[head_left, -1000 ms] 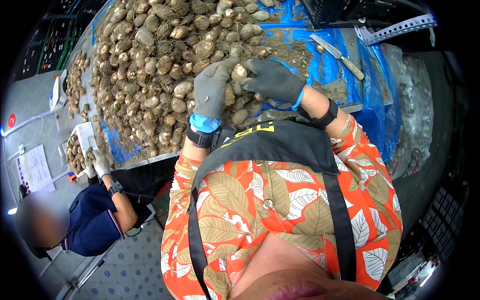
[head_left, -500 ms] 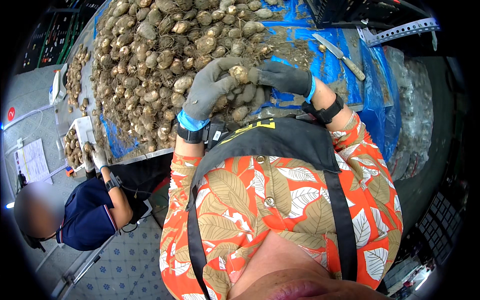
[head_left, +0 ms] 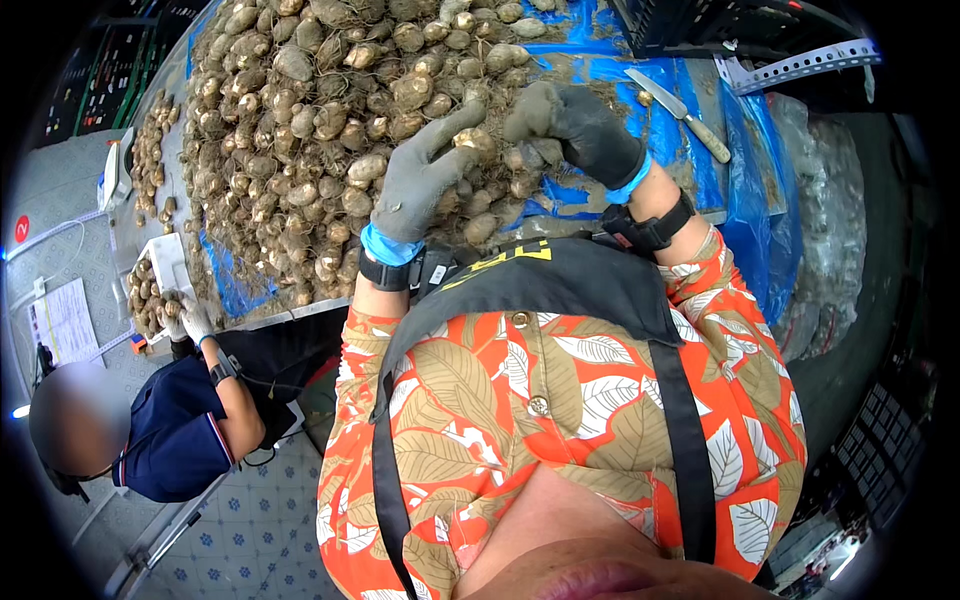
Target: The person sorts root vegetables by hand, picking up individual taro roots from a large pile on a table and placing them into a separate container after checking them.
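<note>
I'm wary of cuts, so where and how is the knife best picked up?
Probably by its light handle, coming from the near right with the right hand. The knife lies lengthwise with its handle angled toward that side, while the blade points away, toward the far left.

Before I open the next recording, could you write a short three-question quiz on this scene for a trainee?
1. True or false: the knife lies apart from the right hand.

2. What colour are the co-worker's gloves?
a) red
b) whitish
c) bright green

3. Which of the wearer's hands has a tuber between thumb and index finger?

Key:
1. True
2. b
3. The left hand
</note>
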A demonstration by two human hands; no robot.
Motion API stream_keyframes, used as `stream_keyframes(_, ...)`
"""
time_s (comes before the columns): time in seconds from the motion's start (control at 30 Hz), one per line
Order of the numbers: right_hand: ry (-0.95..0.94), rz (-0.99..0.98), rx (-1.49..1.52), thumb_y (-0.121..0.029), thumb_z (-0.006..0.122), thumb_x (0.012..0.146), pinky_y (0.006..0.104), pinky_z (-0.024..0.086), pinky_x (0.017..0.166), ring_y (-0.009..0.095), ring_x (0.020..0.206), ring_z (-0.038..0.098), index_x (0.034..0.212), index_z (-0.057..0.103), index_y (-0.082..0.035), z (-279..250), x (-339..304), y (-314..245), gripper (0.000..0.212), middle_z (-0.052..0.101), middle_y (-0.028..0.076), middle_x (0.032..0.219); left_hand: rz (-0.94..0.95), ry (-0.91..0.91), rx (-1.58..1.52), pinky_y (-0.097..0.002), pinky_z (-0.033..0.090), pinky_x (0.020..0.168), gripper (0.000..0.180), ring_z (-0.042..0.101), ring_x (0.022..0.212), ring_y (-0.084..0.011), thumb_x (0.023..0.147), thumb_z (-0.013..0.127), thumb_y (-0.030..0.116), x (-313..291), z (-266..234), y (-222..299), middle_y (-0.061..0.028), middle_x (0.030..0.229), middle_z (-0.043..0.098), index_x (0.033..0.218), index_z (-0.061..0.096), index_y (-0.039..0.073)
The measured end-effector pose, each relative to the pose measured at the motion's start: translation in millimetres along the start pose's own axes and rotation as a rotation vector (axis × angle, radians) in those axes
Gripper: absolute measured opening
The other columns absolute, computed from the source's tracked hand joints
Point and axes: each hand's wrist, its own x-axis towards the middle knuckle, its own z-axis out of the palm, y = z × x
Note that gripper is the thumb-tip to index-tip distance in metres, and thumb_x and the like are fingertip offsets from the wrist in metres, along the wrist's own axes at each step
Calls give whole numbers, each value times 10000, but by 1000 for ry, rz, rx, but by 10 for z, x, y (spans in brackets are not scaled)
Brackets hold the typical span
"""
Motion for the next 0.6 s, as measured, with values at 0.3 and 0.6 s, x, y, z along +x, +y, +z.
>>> stream_keyframes(0.3, 24, -275, -664, -218, 614, 818, 337, 510, 806, 215, 950, 646, 986, 706, -83, 281, 110, -84, 235, 667, 91, 1123, -106, -117, -105, -236, 505, 670, 355, 619, 759, -102, 826, 634, 160, -4, -33, -89, -65, 964, 663, 1138, 623, -7)
stream_keyframes(0.6, -56, -254, -822, -148, 530, 867, 366, 484, 650, 268, 735, 625, 845, 657, -81, -86, 63, 4, 145, 628, 106, 800, -132, -54, -142, -234, 508, 689, 363, 606, 826, -96, 846, 634, 193, -45, -51, -31, -33, 953, 661, 1149, 609, -6)
